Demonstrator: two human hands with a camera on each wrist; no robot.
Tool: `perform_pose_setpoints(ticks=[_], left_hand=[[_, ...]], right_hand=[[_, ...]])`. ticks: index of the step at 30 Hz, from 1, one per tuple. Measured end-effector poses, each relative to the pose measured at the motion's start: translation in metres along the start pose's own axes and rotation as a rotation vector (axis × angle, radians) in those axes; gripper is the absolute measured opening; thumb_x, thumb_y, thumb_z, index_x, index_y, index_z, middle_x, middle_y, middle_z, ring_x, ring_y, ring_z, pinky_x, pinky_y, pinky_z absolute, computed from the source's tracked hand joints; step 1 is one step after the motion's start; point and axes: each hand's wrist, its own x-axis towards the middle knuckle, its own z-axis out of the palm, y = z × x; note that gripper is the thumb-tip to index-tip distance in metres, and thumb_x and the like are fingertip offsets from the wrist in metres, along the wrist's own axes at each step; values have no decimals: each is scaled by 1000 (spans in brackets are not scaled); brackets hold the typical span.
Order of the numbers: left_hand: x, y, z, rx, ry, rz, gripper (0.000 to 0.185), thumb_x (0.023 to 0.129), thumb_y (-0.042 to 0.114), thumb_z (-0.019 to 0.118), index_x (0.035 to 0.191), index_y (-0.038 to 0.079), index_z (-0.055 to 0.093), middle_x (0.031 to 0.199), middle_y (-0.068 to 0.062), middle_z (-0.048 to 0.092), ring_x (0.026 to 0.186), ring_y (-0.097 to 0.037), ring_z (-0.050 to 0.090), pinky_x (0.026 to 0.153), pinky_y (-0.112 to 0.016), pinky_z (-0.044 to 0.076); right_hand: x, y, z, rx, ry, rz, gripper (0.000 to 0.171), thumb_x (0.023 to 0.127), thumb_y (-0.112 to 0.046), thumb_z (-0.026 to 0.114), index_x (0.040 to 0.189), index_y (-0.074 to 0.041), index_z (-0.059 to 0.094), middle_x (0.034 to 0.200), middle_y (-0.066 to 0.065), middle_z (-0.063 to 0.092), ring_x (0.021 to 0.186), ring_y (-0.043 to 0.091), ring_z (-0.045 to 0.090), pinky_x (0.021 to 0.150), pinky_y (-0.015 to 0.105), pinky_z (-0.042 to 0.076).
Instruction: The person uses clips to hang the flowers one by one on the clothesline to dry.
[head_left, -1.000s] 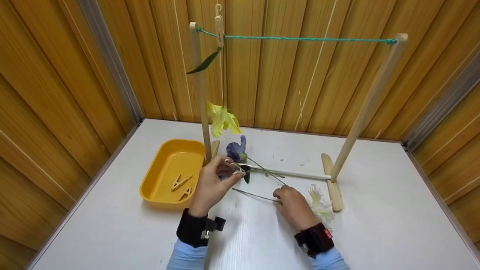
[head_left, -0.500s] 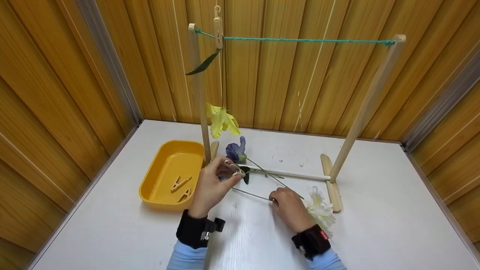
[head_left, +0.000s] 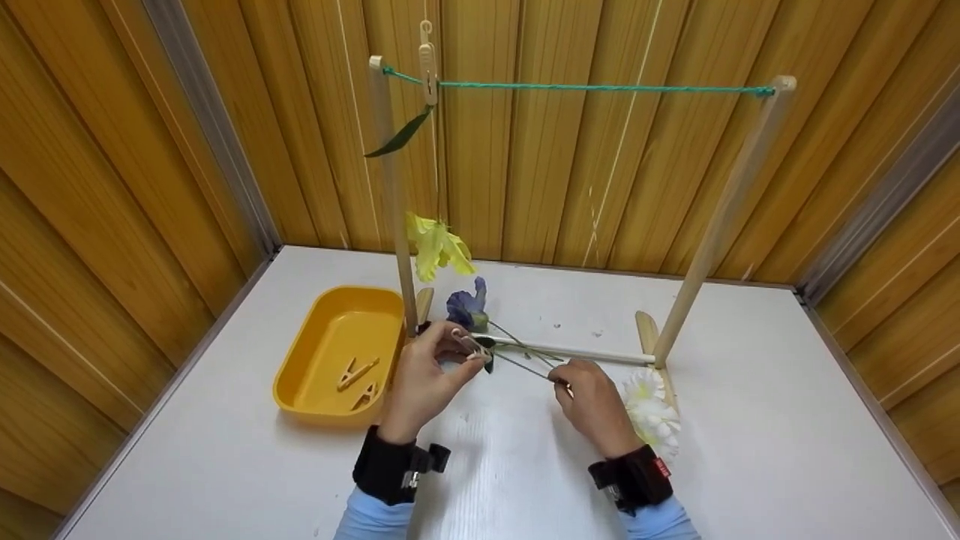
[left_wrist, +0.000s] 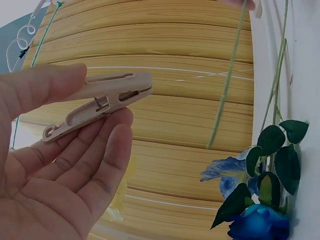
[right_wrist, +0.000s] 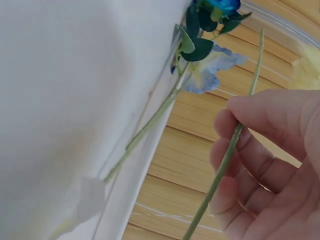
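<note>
My left hand (head_left: 459, 349) pinches a beige clothespin (left_wrist: 100, 102) between thumb and fingers, just in front of the rack's left post (head_left: 394, 210). My right hand (head_left: 568, 377) pinches a thin green stem (right_wrist: 225, 160) that slants up towards the left hand; a white flower (head_left: 654, 414) lies beside that wrist. A blue rose (left_wrist: 260, 225) and a pale purple flower (head_left: 468, 304) lie on the table behind the left hand. A yellow flower (head_left: 439, 246) hangs head-down from a clothespin (head_left: 427, 64) on the green cord (head_left: 600, 87).
A yellow tray (head_left: 315, 337) at the left holds two clothespins (head_left: 357, 372). The wooden rack's right post (head_left: 720, 217) and feet stand on the white table (head_left: 750, 450). Wooden panel walls close in on three sides.
The right hand has lifted the stem's free end off the table and brought it up towards the left hand. The left hand still holds the clothespin in about the same place.
</note>
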Motion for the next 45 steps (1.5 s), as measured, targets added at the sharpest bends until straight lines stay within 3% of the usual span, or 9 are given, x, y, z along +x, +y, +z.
perform_pose_setpoints(ticks=[5, 10, 16, 22, 29, 36, 40, 45], left_hand=[[0, 0, 7, -25, -39, 23, 30, 85, 9, 85, 104, 0, 65, 95, -9, 71, 88, -23, 73, 79, -31, 61], [0, 2, 10, -34, -32, 34, 30, 85, 11, 85, 102, 0, 64, 94, -7, 71, 86, -23, 73, 78, -31, 62], [10, 19, 7, 97, -37, 52, 29, 85, 14, 86, 103, 4, 65, 93, -4, 71, 85, -18, 72, 79, -33, 62], [30, 42, 2, 186, -74, 119, 28, 86, 9, 85, 104, 3, 64, 93, -6, 71, 84, -19, 70, 79, -36, 61], [55, 67, -5, 246, -126, 214, 27, 86, 6, 83, 104, 1, 63, 93, -10, 70, 81, -20, 69, 73, -35, 61], [84, 95, -17, 323, -185, 175, 25, 90, 5, 80, 107, 1, 62, 97, -10, 68, 88, -21, 68, 80, -35, 60], [100, 109, -22, 367, -197, 139, 24, 92, 6, 78, 109, 2, 62, 99, -9, 67, 91, -21, 67, 85, -36, 59], [117, 124, -29, 383, -200, 142, 24, 93, 3, 76, 111, 0, 61, 101, -11, 67, 94, -24, 66, 87, -38, 57]], right_hand=[[3, 0, -6, 39, 61, 1, 20, 79, 14, 76, 87, -4, 75, 80, 3, 67, 75, 18, 62, 66, 33, 55], [9, -3, -16, 79, 82, 22, 19, 82, 13, 75, 91, -3, 77, 80, 2, 66, 76, 17, 63, 65, 31, 55], [22, -5, -26, 108, 78, 19, 15, 85, 10, 75, 91, -3, 76, 81, 3, 67, 77, 17, 63, 67, 32, 55], [36, -3, -34, 145, 120, -22, 15, 85, 10, 75, 93, -2, 76, 81, 4, 68, 77, 18, 65, 67, 33, 56], [55, -3, -46, 202, 162, -37, 14, 86, 10, 73, 92, -2, 76, 82, 4, 69, 74, 18, 65, 62, 27, 50], [73, -6, -55, 238, 137, -28, 8, 90, 6, 71, 91, -2, 75, 83, 4, 69, 74, 17, 66, 64, 28, 53], [85, -7, -60, 257, 135, -22, 6, 91, 3, 71, 91, -1, 75, 83, 6, 69, 73, 17, 65, 64, 28, 54], [101, -10, -65, 262, 138, -32, 5, 92, 2, 70, 90, 1, 74, 83, 8, 69, 74, 18, 64, 65, 29, 54]])
